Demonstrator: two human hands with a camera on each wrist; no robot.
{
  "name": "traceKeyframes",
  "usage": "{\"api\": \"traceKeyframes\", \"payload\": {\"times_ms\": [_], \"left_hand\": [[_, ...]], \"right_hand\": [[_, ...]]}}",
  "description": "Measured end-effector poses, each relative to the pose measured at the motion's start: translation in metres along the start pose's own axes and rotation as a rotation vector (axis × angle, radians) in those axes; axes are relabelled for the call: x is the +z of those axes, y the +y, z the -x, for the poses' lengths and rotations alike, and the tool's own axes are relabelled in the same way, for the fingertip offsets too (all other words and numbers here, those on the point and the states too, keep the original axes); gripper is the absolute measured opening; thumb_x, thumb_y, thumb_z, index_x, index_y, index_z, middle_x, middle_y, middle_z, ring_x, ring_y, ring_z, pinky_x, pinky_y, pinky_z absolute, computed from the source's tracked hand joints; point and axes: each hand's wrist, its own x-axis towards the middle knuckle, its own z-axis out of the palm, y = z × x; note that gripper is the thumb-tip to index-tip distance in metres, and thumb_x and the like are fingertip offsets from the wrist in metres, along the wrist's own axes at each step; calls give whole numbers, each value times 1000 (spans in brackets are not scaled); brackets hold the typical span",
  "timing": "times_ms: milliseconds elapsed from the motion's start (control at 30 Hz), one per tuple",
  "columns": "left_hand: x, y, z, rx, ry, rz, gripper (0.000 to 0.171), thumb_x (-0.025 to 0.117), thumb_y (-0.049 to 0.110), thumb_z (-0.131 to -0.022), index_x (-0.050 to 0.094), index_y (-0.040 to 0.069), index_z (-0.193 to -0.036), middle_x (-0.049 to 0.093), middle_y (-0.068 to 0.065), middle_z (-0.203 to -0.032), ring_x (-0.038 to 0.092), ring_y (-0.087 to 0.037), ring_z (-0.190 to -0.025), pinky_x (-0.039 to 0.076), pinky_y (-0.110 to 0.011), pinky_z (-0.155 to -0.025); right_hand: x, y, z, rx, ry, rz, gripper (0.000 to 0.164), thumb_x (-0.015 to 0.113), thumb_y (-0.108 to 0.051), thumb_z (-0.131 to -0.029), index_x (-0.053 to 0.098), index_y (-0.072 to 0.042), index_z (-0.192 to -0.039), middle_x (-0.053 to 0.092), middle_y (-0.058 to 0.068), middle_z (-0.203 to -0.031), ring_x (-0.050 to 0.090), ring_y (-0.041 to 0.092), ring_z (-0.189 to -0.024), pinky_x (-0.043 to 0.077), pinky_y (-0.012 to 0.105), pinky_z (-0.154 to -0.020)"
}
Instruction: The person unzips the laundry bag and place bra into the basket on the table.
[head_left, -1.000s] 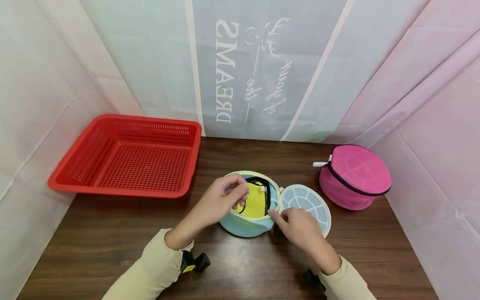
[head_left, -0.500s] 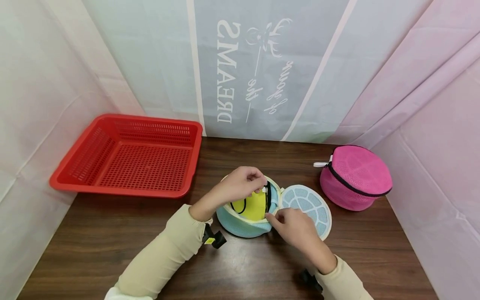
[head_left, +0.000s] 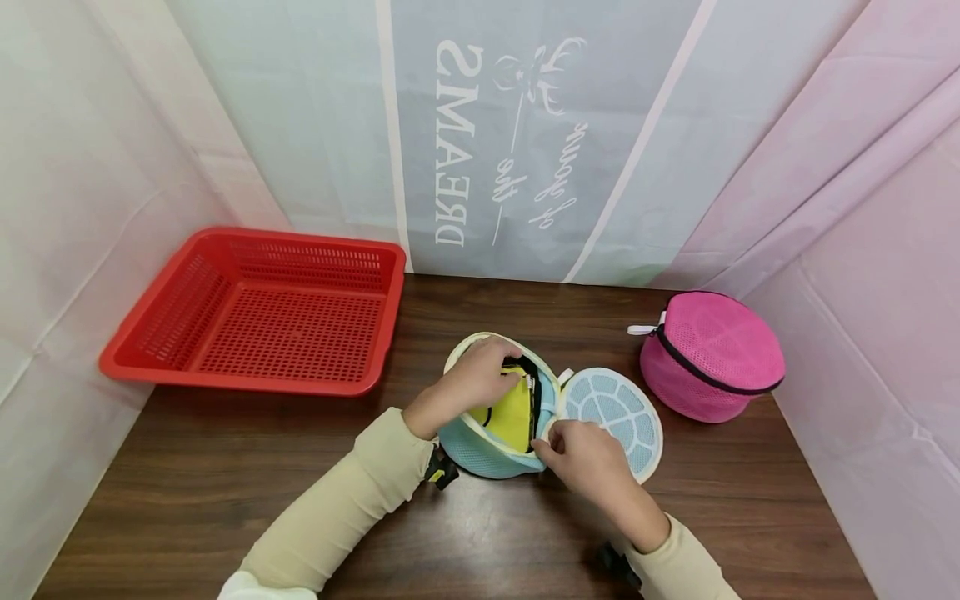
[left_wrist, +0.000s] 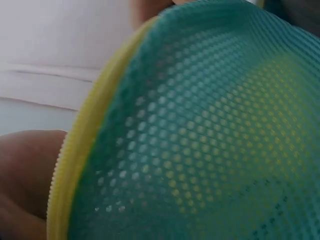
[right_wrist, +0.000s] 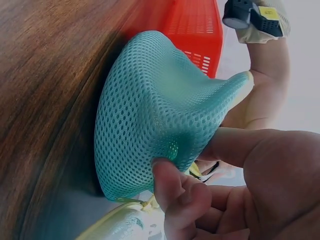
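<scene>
A light-blue mesh laundry bag (head_left: 491, 460) with a pale yellow zip rim stands on the table, its round lid (head_left: 617, 417) folded out to the right. Inside lies a folded yellow fabric item (head_left: 512, 417) with black edging, a thin black cord and a small white tag. My left hand (head_left: 480, 373) reaches over the rim into the bag, its fingers beside the black edging. The fingertips are partly hidden, so I cannot tell whether they grip anything. At the near right rim, my right hand (head_left: 588, 462) pinches the mesh wall (right_wrist: 165, 120) between thumb and fingers.
A red plastic basket (head_left: 390, 321) sits at the back left. Toward the back right stands a zipped pink mesh bag (head_left: 712, 354) with a white tab. Fabric curtains (head_left: 322, 108) enclose the brown wooden table (head_left: 465, 550) at the back and both sides.
My left hand has moved right and then down into the bag. The near rim has been drawn slightly downward, while my right hand has stayed at nearly the same spot.
</scene>
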Motion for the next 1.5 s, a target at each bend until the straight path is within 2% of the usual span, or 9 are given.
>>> {"api": "traceKeyframes", "payload": {"times_ms": [67, 167, 267, 400, 600, 733, 933, 1167, 1500], "left_hand": [[1, -2, -1, -7, -20, -74, 40, 58, 19, -92, 53, 8, -130, 49, -8, -134, 40, -27, -128, 34, -38, -104], [1, -3, -1, -16, -81, -133, 48, 59, 16, -91, 46, 9, -137, 43, -9, -140, 37, -27, -131, 34, -38, -104], [1, -5, -2, -33, -133, -141, 55, 60, 15, -90, 40, 9, -141, 40, -9, -143, 36, -27, -132, 36, -39, -103], [2, -9, -3, -40, -156, -138, 61, 61, 18, -89, 35, 8, -143, 38, -10, -144, 35, -28, -132, 36, -40, -102], [6, -15, -8, -42, -210, -206, 68, 66, 28, -86, 34, 8, -143, 41, -9, -143, 39, -26, -130, 37, -40, -102], [9, -17, -10, -43, -219, -239, 63, 68, 29, -85, 42, 11, -139, 49, -5, -135, 48, -23, -121, 42, -37, -97], [11, -21, -12, -79, -171, -184, 46, 67, 24, -87, 52, 16, -129, 55, -2, -127, 55, -15, -102, 45, -32, -82], [10, -26, -11, -7, -110, -178, 27, 72, 25, -83, 62, 19, -108, 62, 4, -110, 55, -12, -90, 44, -28, -77], [0, -32, -10, 149, -117, -141, 24, 74, 20, -81, 63, 19, -102, 63, 4, -109, 56, -11, -92, 45, -28, -81]], "right_hand": [[0, 0, 0, 0, 0, 2, 34, 67, -35, -83, 50, -23, -56, 43, -9, -48, 41, 11, -47, 32, 29, -44], [1, -1, 0, 0, 0, 4, 34, 67, -34, -82, 50, -24, -55, 43, -10, -48, 42, 10, -47, 32, 29, -44], [1, -1, 0, -1, -1, 8, 34, 67, -35, -83, 50, -24, -55, 43, -10, -48, 42, 10, -47, 32, 29, -44], [1, -1, 0, -3, 0, 12, 34, 67, -35, -83, 50, -24, -56, 43, -10, -48, 42, 11, -47, 32, 29, -44], [1, -1, 0, -2, 1, 14, 33, 67, -35, -82, 51, -24, -56, 43, -10, -48, 42, 11, -48, 32, 29, -44], [1, -1, -1, 4, -5, 14, 33, 68, -35, -82, 51, -23, -56, 43, -10, -48, 42, 11, -47, 32, 29, -44], [2, -1, -1, 3, -2, 20, 34, 67, -35, -82, 50, -23, -55, 43, -9, -48, 42, 11, -47, 31, 29, -43], [4, 0, -1, -12, 9, 38, 36, 68, -36, -81, 49, -24, -54, 42, -10, -47, 41, 11, -47, 32, 29, -43], [4, 1, 2, -3, 5, 36, 36, 66, -34, -81, 47, -22, -54, 41, -8, -47, 41, 11, -47, 31, 29, -43]]}}
